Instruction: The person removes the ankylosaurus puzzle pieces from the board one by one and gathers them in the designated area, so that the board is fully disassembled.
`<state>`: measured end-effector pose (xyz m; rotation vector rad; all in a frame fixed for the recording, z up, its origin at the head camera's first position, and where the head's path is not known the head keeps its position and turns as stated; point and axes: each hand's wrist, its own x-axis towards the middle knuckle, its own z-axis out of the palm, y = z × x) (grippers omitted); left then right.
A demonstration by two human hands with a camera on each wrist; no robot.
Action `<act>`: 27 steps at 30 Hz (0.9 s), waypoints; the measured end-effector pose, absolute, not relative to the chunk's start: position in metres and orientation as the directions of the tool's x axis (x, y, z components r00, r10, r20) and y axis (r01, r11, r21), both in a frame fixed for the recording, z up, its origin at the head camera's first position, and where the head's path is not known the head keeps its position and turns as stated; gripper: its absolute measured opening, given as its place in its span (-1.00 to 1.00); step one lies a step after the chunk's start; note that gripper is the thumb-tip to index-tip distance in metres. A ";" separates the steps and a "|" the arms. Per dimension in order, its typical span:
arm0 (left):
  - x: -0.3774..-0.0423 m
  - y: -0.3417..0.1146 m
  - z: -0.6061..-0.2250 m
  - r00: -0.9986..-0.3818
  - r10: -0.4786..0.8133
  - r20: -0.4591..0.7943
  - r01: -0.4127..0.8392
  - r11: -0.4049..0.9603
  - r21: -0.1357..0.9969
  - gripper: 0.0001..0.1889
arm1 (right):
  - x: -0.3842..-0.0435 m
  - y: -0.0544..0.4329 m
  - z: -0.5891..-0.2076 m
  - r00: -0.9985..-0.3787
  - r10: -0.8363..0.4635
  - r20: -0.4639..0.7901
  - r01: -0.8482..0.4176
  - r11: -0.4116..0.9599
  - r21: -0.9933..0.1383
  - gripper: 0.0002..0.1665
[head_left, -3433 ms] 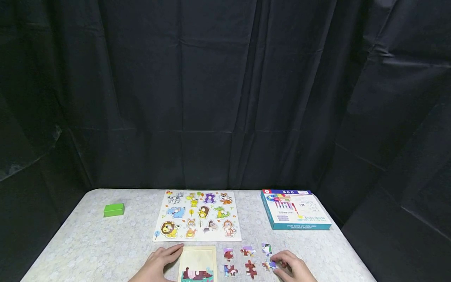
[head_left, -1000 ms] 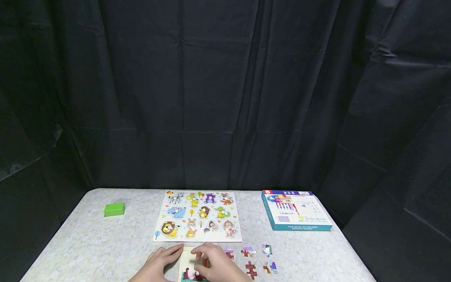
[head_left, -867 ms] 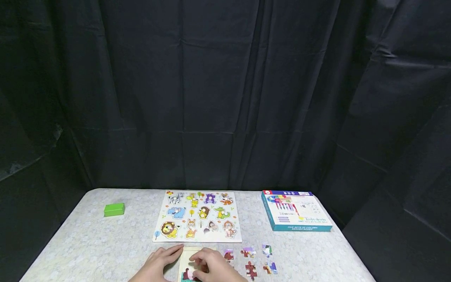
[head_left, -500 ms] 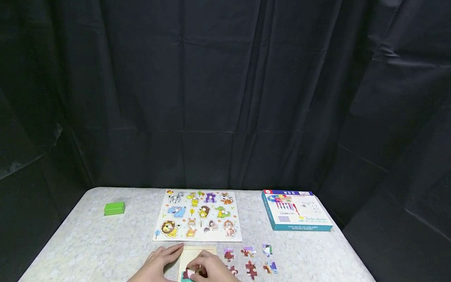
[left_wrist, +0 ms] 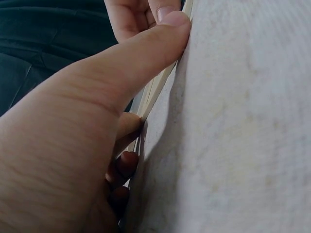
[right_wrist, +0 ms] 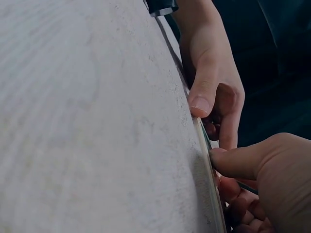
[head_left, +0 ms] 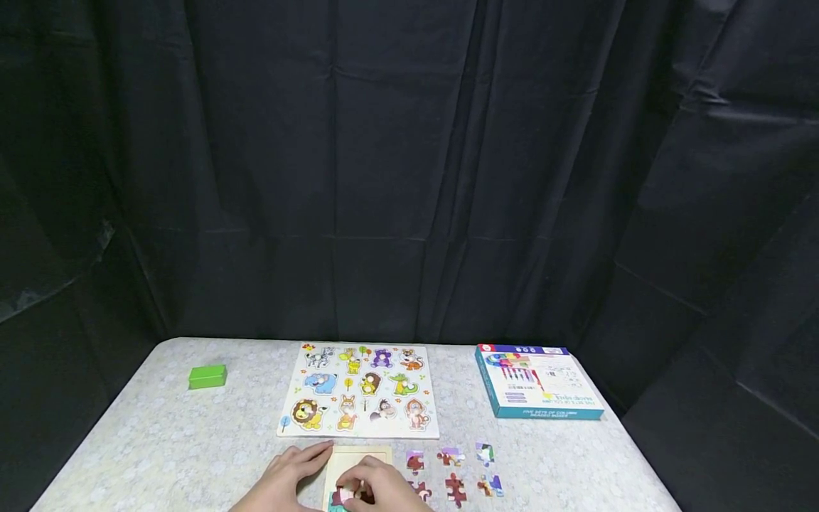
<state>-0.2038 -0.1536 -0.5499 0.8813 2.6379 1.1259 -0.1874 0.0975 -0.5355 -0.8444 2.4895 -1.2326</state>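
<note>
Left hand point(head_left: 288, 475), thumb and fingers spread apart, lay along left edge of wooden puzzle tray point(head_left: 348, 461). Right hand point(head_left: 382, 488) bent over partial jigsaw point(head_left: 337, 498) in tray's near part; couldn't tell whether fingers pinched any piece. Six loose jigsaw pieces point(head_left: 456, 489) lay right of tray.

I watched matt cloth, pale wood and glossy print.

From my distance, the black curtain point(head_left: 397, 171) looked like creased, matt cloth; the tabletop point(head_left: 160, 441) seemed matt, slightly rough. The tray point(head_left: 384, 450) was of smooth, pale wood. The puzzle pieces point(head_left: 456, 490) and the animal board point(head_left: 354, 398) had glossy print, the box point(head_left: 544, 384) resembled shiny card, and the green block point(head_left: 207, 377) was smooth.
</note>
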 end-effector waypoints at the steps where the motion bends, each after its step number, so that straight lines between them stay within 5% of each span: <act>1: -0.204 -0.154 -0.550 -0.818 0.567 0.101 0.465 0.546 0.697 0.05 | -0.187 0.097 -0.536 -0.806 -0.590 0.041 -0.391 0.480 -0.785 -0.80; 17: -0.205 -0.154 -0.553 -0.818 0.566 0.100 0.461 0.542 0.703 0.05 | -0.190 0.099 -0.533 -0.741 -0.667 0.080 -0.465 0.423 -0.778 -0.68; 27: -0.206 -0.154 -0.553 -0.821 0.566 0.080 0.447 0.548 0.707 0.04 | -0.189 0.098 -0.532 -0.764 -0.645 0.032 -0.388 0.419 -0.821 -0.69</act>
